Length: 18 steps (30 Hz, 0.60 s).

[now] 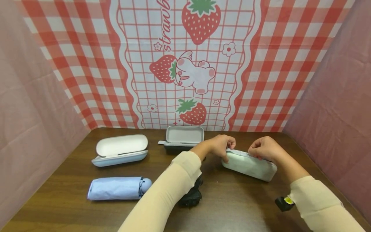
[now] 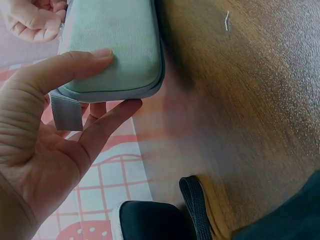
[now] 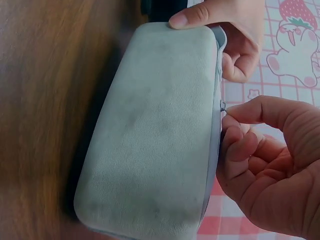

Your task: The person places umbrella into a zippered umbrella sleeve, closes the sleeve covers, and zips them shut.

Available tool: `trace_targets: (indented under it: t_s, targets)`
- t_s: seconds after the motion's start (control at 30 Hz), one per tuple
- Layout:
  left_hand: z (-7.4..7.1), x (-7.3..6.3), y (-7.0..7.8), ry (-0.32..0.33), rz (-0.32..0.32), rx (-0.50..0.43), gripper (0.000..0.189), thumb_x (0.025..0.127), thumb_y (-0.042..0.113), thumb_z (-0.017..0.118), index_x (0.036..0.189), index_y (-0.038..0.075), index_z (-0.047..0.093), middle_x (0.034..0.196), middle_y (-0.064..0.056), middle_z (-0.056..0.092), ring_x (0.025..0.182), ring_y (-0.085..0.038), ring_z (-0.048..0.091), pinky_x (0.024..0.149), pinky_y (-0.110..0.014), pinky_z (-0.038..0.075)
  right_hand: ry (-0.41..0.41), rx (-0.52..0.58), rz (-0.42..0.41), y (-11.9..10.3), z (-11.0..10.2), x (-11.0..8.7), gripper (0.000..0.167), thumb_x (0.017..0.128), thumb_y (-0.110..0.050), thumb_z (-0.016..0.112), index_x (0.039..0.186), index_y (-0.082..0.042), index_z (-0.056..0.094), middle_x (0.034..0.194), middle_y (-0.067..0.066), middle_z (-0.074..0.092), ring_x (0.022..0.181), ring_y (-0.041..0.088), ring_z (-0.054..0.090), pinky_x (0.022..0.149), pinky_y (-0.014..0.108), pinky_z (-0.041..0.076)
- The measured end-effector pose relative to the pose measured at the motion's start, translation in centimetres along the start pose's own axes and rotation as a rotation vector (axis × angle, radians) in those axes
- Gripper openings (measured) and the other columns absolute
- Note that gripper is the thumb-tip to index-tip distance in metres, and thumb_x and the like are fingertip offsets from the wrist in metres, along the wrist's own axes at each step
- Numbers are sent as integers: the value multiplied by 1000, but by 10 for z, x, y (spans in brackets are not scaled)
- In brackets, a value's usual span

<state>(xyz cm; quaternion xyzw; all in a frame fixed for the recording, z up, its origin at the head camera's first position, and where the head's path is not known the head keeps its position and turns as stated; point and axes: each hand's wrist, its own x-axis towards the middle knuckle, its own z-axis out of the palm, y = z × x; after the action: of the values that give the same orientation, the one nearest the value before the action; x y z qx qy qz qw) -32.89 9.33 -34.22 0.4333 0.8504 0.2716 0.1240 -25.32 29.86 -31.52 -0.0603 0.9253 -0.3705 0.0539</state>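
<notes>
A pale green zippered pencil case (image 1: 249, 166) lies at the right of the table, its zipper edge facing up and away. My left hand (image 1: 221, 145) grips its left end; in the left wrist view the thumb (image 2: 92, 62) presses one broad face and the fingers reach behind. A grey fabric tab (image 2: 67, 112) sticks out from that end. My right hand (image 1: 265, 148) is at the zipper edge, pinching the small metal zipper pull (image 3: 223, 106) between thumb and forefinger, partway along. The inside of the case is hidden.
At the left sits an open light-blue glasses case (image 1: 121, 145), with a folded blue umbrella (image 1: 114, 188) in front. Another open, dark-based case (image 1: 185, 134) stands at the back middle. A black item (image 1: 191, 196) is partly behind my left sleeve; a small black-and-yellow object (image 1: 284, 203) lies by my right sleeve.
</notes>
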Motion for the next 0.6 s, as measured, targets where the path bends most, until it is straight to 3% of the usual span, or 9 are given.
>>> trace_targets:
  t_s: [0.6]
  targets:
    - [0,-1,-3,-23,-6,-8,49,60,0,89,80,13,46,74,4,47,69,-7,44,59,-17,40,-24,0,17,28,-20,-14,15,86,-8,66,84,7,69,65,1,58,60,15,53,53,30,48]
